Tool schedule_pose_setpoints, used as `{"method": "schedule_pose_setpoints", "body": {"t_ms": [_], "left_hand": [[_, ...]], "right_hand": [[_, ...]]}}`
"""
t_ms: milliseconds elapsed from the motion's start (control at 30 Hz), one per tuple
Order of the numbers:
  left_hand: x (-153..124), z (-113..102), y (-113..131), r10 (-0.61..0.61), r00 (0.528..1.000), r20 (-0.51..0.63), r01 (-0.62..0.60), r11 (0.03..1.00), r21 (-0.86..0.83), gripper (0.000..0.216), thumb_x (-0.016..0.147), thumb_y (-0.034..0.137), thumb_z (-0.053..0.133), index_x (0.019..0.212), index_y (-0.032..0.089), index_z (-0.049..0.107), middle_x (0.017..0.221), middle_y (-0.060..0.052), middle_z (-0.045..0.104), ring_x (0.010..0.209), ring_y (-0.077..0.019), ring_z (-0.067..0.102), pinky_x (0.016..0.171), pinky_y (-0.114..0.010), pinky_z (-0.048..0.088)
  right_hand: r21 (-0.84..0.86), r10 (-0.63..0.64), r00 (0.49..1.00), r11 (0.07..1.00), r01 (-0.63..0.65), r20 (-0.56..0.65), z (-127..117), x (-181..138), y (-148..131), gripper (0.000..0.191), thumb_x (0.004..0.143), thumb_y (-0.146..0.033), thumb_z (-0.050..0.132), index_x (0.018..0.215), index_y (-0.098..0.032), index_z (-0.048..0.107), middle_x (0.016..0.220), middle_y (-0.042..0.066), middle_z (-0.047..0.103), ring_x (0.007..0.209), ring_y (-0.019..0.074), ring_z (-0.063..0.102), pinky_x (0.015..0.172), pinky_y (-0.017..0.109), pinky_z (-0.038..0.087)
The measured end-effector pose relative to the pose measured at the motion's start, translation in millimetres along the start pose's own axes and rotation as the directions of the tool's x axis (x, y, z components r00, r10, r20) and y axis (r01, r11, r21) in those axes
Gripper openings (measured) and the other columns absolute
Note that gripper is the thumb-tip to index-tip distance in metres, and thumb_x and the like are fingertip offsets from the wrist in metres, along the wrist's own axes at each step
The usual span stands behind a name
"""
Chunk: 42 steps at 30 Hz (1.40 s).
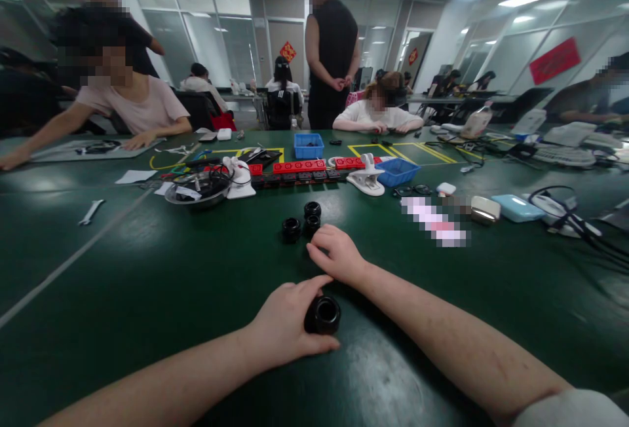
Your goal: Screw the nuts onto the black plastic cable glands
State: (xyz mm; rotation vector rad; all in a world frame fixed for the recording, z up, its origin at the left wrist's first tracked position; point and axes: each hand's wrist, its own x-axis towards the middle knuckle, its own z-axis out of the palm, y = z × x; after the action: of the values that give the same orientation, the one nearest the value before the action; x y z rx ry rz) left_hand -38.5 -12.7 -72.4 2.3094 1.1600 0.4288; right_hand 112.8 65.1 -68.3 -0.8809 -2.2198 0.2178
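My left hand [289,319] curls around a short black ring-shaped fitting [327,312] on the green table, its round opening facing me. The thumb lies below the fitting and the index finger above it. Farther forward, my right hand [339,253] is half curled, with a gap between thumb and fingertips. Those fingertips are right beside a black fitting [312,224] and may touch it. Two similar pieces stand close by: a black fitting [291,230] to the left and a black fitting [312,209] behind.
A metal bowl of cables [196,199], red power strips [299,166], white clip stands [366,178] and blue bins [308,146] line the middle. A wrench [91,212] lies left. At right are a blue case [521,208] and black cables [565,211]. People sit across the table.
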Motion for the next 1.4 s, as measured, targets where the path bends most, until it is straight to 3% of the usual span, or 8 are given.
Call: {"method": "schedule_pose_setpoints", "body": {"t_ms": [133, 233, 333, 467, 733, 967, 1200, 1400], "left_hand": [[0.3, -4.3, -9.3, 0.009, 0.996, -0.091, -0.022, 0.990, -0.142, 0.091, 0.054, 0.083, 0.047, 0.117, 0.017, 0.042, 0.099, -0.008, 0.058, 0.078, -0.0230, 0.056, 0.074, -0.037, 0.044], [3.8, -7.4, -16.3, 0.033, 0.985, -0.171, -0.089, 0.939, -0.332, 0.087, 0.070, 0.081, 0.012, 0.113, 0.014, 0.047, 0.100, -0.011, 0.058, 0.086, -0.0226, 0.055, 0.080, -0.035, 0.044], [8.5, -7.6, -21.8, 0.079, 0.987, -0.139, -0.129, 0.906, -0.403, 0.091, 0.074, 0.076, -0.002, 0.108, 0.014, 0.056, 0.111, -0.012, 0.057, 0.105, -0.0246, 0.050, 0.093, -0.035, 0.038], [12.4, -4.5, -27.1, 0.061, 0.995, -0.076, -0.089, 0.892, -0.444, 0.094, 0.072, 0.078, 0.000, 0.116, 0.016, 0.055, 0.124, -0.012, 0.052, 0.116, -0.0279, 0.043, 0.101, -0.039, 0.031], [18.0, 3.4, -33.5, -0.097, 0.995, -0.010, 0.052, 0.619, -0.784, 0.094, 0.072, 0.079, 0.006, 0.110, 0.011, 0.059, 0.115, -0.014, 0.059, 0.115, -0.0319, 0.046, 0.101, -0.047, 0.028], [17.0, 0.6, -31.8, -0.037, 0.999, -0.012, 0.017, 0.689, -0.725, 0.093, 0.073, 0.077, 0.004, 0.105, 0.012, 0.062, 0.112, -0.012, 0.060, 0.113, -0.0319, 0.047, 0.100, -0.047, 0.030], [17.7, -1.6, -30.3, -0.010, 0.999, -0.046, -0.024, 0.733, -0.680, 0.088, 0.077, 0.074, 0.005, 0.105, 0.013, 0.062, 0.107, -0.012, 0.062, 0.115, -0.0300, 0.045, 0.100, -0.045, 0.030], [15.9, -0.3, -30.7, -0.010, 1.000, -0.013, 0.000, 0.795, -0.607, 0.096, 0.073, 0.076, -0.004, 0.103, 0.014, 0.063, 0.110, -0.010, 0.060, 0.108, -0.0294, 0.050, 0.096, -0.043, 0.034]], "right_hand": [[0.042, 0.018, 0.999, 0.999, -0.016, -0.044, -15.9, -13.6, -14.4, 0.030, 0.089, -0.027, 0.033, 0.066, -0.019, 0.050, 0.066, 0.003, 0.053, 0.067, 0.0144, 0.049, 0.064, 0.028, 0.042], [0.089, -0.041, 0.999, 0.995, 0.038, 0.023, -24.1, -22.0, -23.6, 0.021, 0.086, -0.031, 0.043, 0.096, -0.017, 0.055, 0.092, 0.007, 0.060, 0.086, 0.0169, 0.052, 0.077, 0.031, 0.044], [0.159, -0.072, 0.978, 0.986, 0.041, 0.198, -19.5, -19.3, -26.4, 0.025, 0.082, -0.028, 0.052, 0.102, -0.015, 0.056, 0.098, 0.008, 0.060, 0.092, 0.0189, 0.053, 0.082, 0.034, 0.042], [0.295, -0.056, 0.937, 0.954, -0.052, 0.345, -4.4, -4.7, -15.8, 0.017, 0.082, -0.028, 0.054, 0.088, -0.016, 0.063, 0.082, 0.004, 0.062, 0.077, 0.0142, 0.056, 0.072, 0.027, 0.045], [0.391, -0.119, 0.915, 0.919, -0.044, 0.385, -0.1, 3.2, -3.0, 0.018, 0.076, -0.021, 0.060, 0.091, -0.014, 0.067, 0.080, 0.002, 0.058, 0.072, 0.0109, 0.055, 0.066, 0.021, 0.044], [0.394, -0.152, 0.912, 0.919, -0.011, 0.381, -1.2, -1.2, -3.7, 0.026, 0.075, -0.010, 0.053, 0.097, -0.014, 0.066, 0.082, 0.003, 0.059, 0.074, 0.0119, 0.056, 0.068, 0.022, 0.044], [0.381, -0.115, 0.924, 0.924, -0.036, 0.366, -3.3, -2.2, -6.8, 0.022, 0.079, -0.019, 0.054, 0.093, -0.012, 0.069, 0.077, 0.003, 0.059, 0.069, 0.0111, 0.056, 0.065, 0.021, 0.044], [0.379, -0.110, 0.907, 0.924, -0.058, 0.407, -4.4, -3.0, -3.2, 0.030, 0.075, -0.007, 0.050, 0.097, -0.016, 0.067, 0.085, 0.003, 0.063, 0.078, 0.0113, 0.058, 0.075, 0.022, 0.045]]}}
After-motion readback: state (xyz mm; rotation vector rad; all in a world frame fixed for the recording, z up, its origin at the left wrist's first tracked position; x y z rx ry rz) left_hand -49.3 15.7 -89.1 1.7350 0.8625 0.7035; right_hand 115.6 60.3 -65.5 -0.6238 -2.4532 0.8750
